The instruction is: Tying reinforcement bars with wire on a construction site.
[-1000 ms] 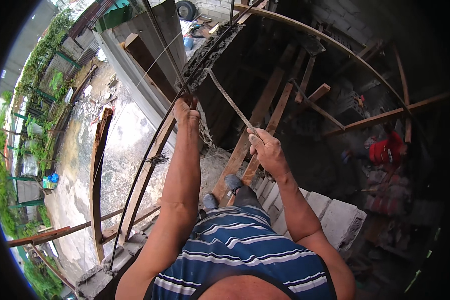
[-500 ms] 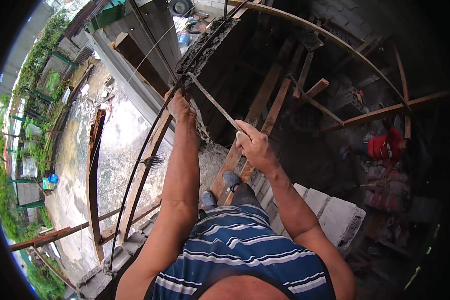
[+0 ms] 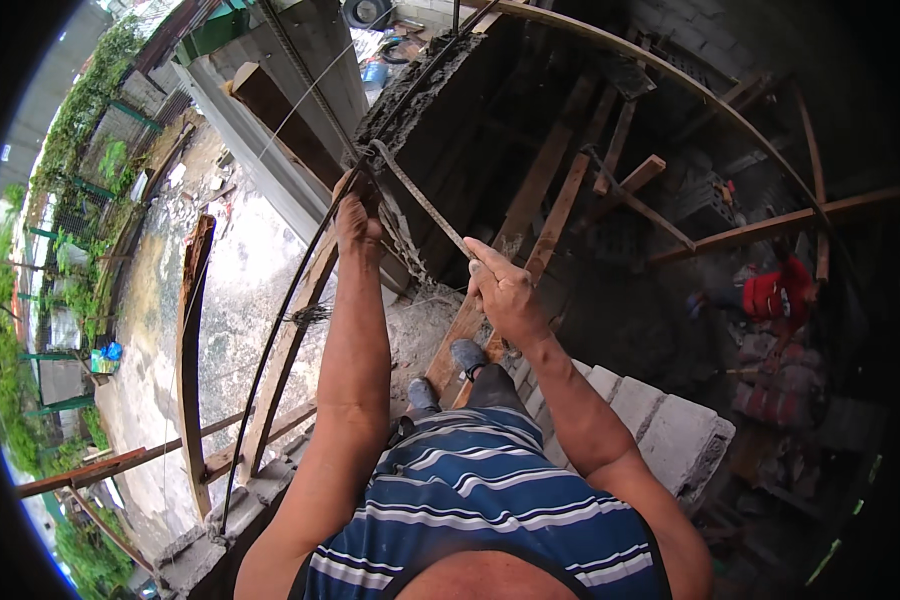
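Note:
My left hand [image 3: 357, 222] grips a long dark rebar [image 3: 300, 290] that curves from the lower left up past the wall top. In my right hand [image 3: 503, 285] is a short ribbed steel bar [image 3: 425, 200], held by its lower end. The bar slants up-left to where its hooked tip meets the rebar, just above my left hand. I stand on a wall of grey concrete blocks [image 3: 660, 430], and my feet [image 3: 450, 370] show below my hands.
Wooden planks [image 3: 195, 340] and poles form scaffolding on the left over a wet concrete yard far below. To the right lies a dark pit with wooden braces [image 3: 770, 225], where a person in red [image 3: 775, 295] works. A tie wire knot [image 3: 308, 315] wraps the rebar.
Both hands have shifted left and up along the rebar. The short bar has swung from right of my left hand until its tip sits just above it.

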